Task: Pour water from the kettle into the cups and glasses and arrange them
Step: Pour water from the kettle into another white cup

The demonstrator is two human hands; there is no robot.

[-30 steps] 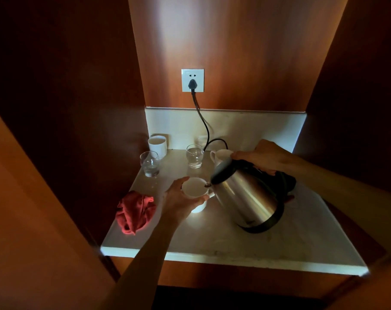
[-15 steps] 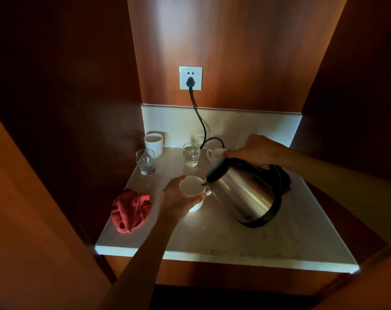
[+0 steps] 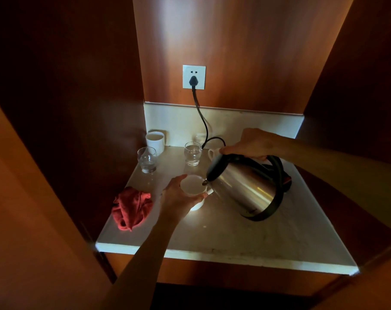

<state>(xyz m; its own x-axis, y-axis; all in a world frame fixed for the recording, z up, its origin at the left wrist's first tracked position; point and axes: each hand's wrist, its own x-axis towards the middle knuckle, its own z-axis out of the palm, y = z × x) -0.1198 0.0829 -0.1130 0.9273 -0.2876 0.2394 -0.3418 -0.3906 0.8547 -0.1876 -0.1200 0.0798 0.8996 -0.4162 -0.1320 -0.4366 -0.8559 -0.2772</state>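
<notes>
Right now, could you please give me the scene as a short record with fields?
left hand: left hand holds the white cup on the counter
right hand: right hand grips the kettle handle
kettle: tilted, spout over the held cup
glasses: two glasses, upright
other cups: white cup at back left; another behind the kettle
cloth: red cloth at left edge

Looks like a hotel-room tea nook: small marble counter [image 3: 246, 238] set in a dark wood-panelled alcove, w/ a wall socket [image 3: 194, 77], steel electric kettle [image 3: 243, 186], white mugs [image 3: 155, 142] and glass tumblers [image 3: 192, 153].
</notes>
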